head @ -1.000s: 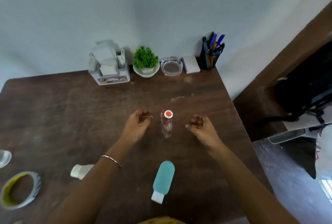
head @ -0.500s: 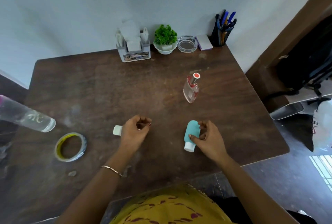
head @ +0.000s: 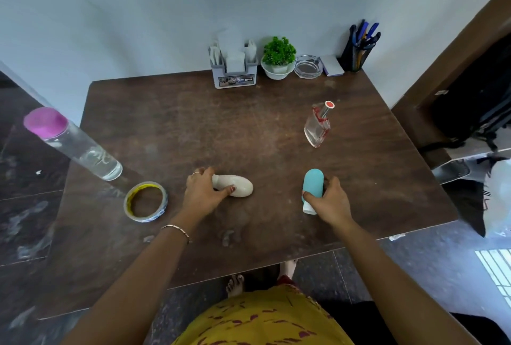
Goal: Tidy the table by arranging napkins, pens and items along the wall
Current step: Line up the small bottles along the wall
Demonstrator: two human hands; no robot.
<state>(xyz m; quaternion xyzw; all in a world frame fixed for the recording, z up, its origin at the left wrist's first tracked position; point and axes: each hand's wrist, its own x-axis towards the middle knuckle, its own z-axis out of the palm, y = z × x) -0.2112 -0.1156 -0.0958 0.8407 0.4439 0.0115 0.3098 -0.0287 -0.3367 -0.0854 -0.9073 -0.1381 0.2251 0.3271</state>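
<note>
My left hand (head: 203,194) grips the neck end of a cream-white bottle (head: 240,185) lying on its side on the brown table (head: 193,123). My right hand (head: 329,201) closes around a teal bottle (head: 313,183) with a white cap, also lying flat. A small clear perfume bottle (head: 318,126) with a red cap stands farther back on the right. Along the wall stand a grey napkin holder (head: 235,72), a small green plant (head: 278,57) in a white pot, a glass ashtray (head: 308,66), a lilac pad (head: 331,65) and a black pen holder (head: 358,48).
A tall clear water bottle (head: 74,145) with a pink cap stands at the table's left edge. A roll of tape (head: 145,201) lies to the left of my left hand. A dark bag (head: 475,104) sits on a surface past the right edge.
Both hands left the perfume bottle and drew back toward the near edge. The left hand took hold of the white bottle and the right hand closed on the teal bottle. My view pulled back.
</note>
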